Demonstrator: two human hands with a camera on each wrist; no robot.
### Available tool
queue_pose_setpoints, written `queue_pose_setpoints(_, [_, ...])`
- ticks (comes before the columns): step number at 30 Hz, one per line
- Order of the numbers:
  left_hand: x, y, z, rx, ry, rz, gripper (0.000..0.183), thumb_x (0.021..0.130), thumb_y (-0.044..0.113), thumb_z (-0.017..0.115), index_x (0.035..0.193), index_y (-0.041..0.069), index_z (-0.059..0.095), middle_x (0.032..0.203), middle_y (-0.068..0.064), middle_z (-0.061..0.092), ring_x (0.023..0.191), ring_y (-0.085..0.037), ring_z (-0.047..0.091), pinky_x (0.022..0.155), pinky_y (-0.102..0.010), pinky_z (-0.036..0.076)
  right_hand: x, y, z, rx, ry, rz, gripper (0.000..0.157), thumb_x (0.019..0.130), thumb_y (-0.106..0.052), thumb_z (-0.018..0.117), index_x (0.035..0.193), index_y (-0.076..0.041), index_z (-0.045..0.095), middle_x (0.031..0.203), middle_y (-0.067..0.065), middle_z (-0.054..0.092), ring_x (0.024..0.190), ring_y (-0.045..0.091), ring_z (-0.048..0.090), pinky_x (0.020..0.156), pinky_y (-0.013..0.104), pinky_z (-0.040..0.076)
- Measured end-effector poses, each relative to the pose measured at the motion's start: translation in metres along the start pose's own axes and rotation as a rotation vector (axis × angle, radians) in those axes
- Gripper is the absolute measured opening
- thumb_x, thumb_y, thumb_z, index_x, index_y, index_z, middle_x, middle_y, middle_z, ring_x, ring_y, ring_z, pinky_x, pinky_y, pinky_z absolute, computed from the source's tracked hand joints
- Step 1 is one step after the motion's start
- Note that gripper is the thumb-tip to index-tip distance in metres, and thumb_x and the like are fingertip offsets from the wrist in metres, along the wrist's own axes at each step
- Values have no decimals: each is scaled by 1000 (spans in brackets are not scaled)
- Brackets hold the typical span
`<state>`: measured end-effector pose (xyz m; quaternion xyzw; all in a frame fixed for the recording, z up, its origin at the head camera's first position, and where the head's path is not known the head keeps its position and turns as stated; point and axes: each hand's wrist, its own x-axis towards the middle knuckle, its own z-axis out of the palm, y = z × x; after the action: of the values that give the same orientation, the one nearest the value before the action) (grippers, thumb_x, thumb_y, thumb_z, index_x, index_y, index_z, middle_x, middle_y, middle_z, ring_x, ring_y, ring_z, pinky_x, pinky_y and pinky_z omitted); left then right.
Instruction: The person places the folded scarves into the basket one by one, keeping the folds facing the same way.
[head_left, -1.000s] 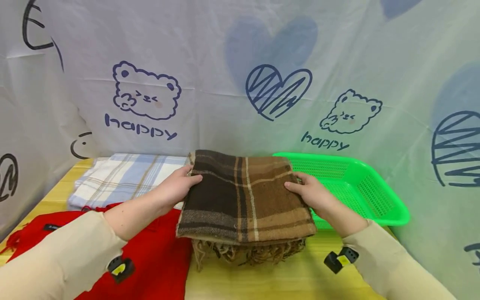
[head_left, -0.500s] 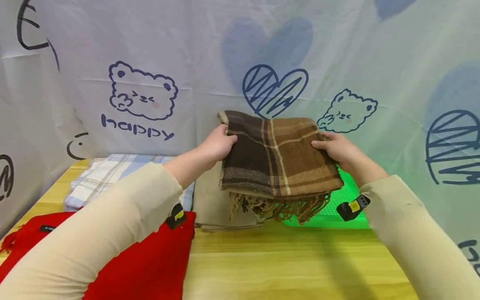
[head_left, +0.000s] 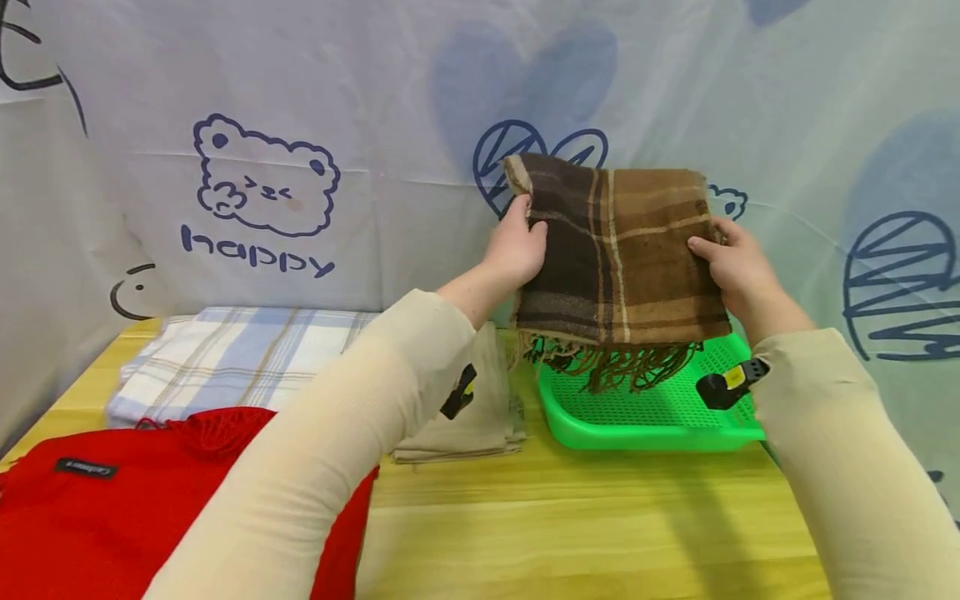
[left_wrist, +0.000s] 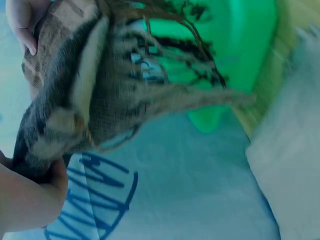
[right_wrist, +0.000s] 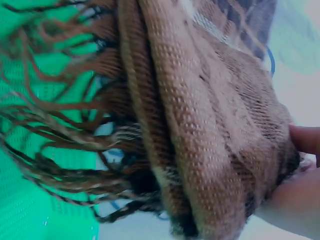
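A folded brown plaid scarf (head_left: 622, 250) is held up in the air between both hands, its fringe (head_left: 622, 362) hanging from the lower edge. My left hand (head_left: 516, 250) grips its left side, thumb in front. On the right side my right hand (head_left: 742, 262) pinches the edge the same way. Under the scarf stands a green perforated basket (head_left: 637, 433), its back part hidden by the cloth. In the right wrist view the scarf's folded layers (right_wrist: 200, 125) show close, with the fringe over the green mesh. The left wrist view shows the left hand (left_wrist: 35, 200) around one folded end.
Left of the basket lies a folded beige cloth (head_left: 472, 417), partly behind the left sleeve. A folded blue and white plaid cloth (head_left: 232, 358) is at the back left. A red scarf (head_left: 112, 517) lies front left. A printed curtain (head_left: 420, 100) hangs behind the wooden table (head_left: 570, 533).
Both hands have lifted the brown plaid scarf up and to the right, from low over the table to above the green basket. The beige cloth has come into view.
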<state>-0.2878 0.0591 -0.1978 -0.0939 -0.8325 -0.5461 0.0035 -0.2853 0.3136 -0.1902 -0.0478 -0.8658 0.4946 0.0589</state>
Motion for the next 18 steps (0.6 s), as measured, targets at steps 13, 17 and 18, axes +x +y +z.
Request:
queue_pose_setpoints(13, [15, -34, 77, -146, 3, 16, 49, 103, 20, 32, 150, 16, 18, 155, -2, 26, 139, -22, 32, 111, -37, 32, 4, 73, -18, 118, 161, -45, 55, 97, -31, 46, 148, -22, 29, 103, -19, 50, 83, -6, 50, 76, 20, 41])
queue_pose_setpoints(17, [13, -55, 94, -164, -42, -27, 50, 103, 21, 31, 151, 17, 15, 156, -2, 23, 135, -25, 37, 106, -39, 37, 2, 98, -14, 54, 137, -21, 55, 99, -34, 41, 149, -20, 25, 119, -7, 50, 85, -7, 49, 81, 24, 42])
queue_pose_setpoints(18, [12, -58, 98, -164, -51, -39, 50, 103, 21, 31, 151, 17, 15, 156, -3, 23, 133, -25, 40, 105, -39, 39, 1, 103, -14, 40, 133, -17, 55, 99, -35, 40, 150, -19, 24, 123, -3, 49, 86, -6, 48, 83, 25, 42])
